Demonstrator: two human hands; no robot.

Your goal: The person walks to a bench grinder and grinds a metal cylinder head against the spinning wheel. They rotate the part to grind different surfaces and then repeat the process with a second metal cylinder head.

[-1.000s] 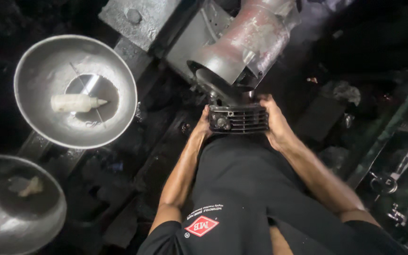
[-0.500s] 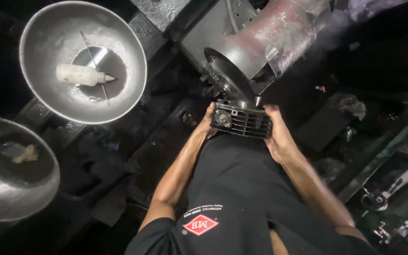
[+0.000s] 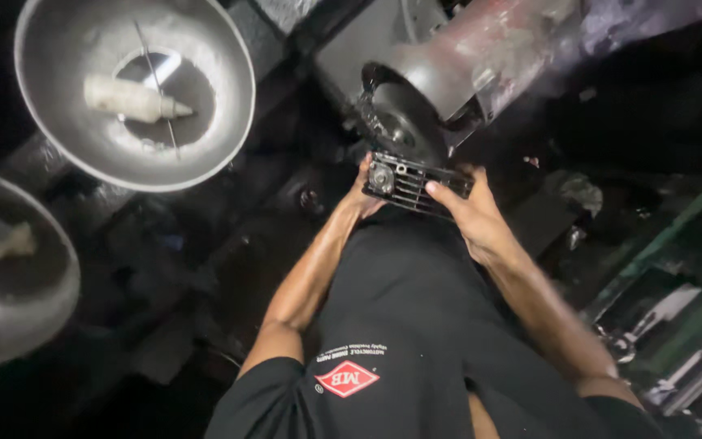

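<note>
**Head view: finned metal part gripped at both ends before a round machine disc**

A dark finned metal part (image 3: 418, 183) is held between the two hands, just in front of the person's black shirt (image 3: 416, 325). The left hand (image 3: 361, 195) is closed on the part's left end, where a round bright boss is seen; its fingers are wrapped behind that end and are mostly hidden. The right hand (image 3: 474, 218) is clasped on the right end, with the thumb laid along the near edge of the fins and the other fingers curled over the far right corner. The part thus lies crosswise between the two grips, its long side roughly level and tilted slightly down to the right, its ribbed face turned upward toward the camera.

The part's far edge is held just beside, perhaps touching, a dark round disc (image 3: 404, 122) at the mouth of a grey machine housing (image 3: 481, 57); contact cannot be told for certain.

To the left, well apart from the hands, a large metal bowl (image 3: 50, 130) is seen with a pale cylindrical object (image 3: 132, 97) lying in it. A second metal bowl (image 3: 38, 313) is cut off by the left edge of the view. The surroundings are dark and grimy.
</note>
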